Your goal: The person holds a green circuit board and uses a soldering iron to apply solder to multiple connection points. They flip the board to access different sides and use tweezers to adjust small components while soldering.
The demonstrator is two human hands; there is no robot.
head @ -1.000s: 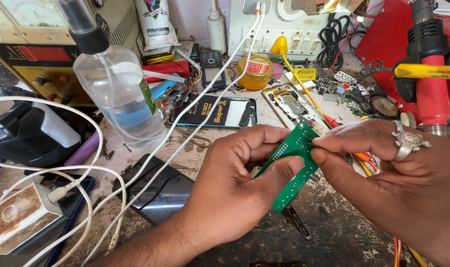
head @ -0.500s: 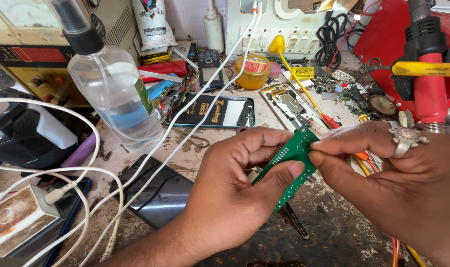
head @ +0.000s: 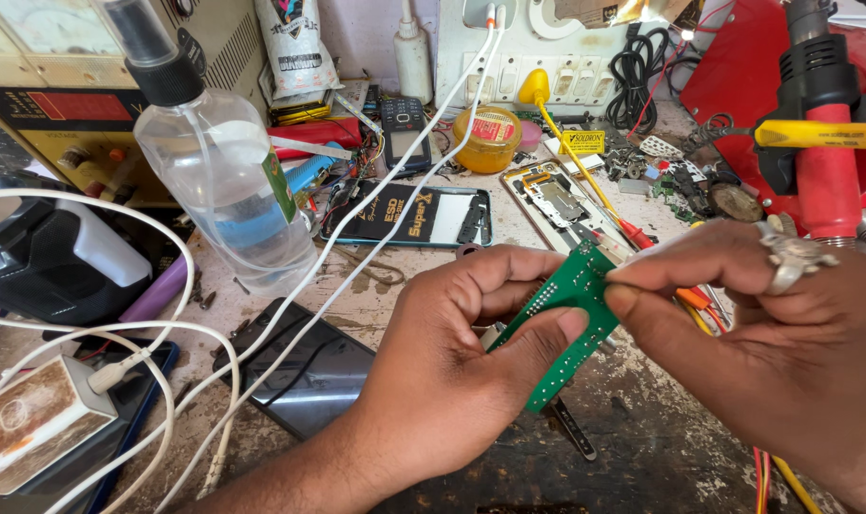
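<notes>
Little has shifted since the earlier frames: both hands keep the green circuit board (head: 566, 324) above the cluttered bench, its tilt nearly unchanged, so the close handling of it goes on. From the head view, the left hand (head: 452, 381) pinches the board's lower edge between thumb and fingers, while the right hand (head: 766, 352), wearing a ring, pinches its upper corner. Behind stand a clear spray bottle (head: 219, 181) with a green label, a round yellow tub (head: 488, 139) and a small yellow tag (head: 582, 142).
</notes>
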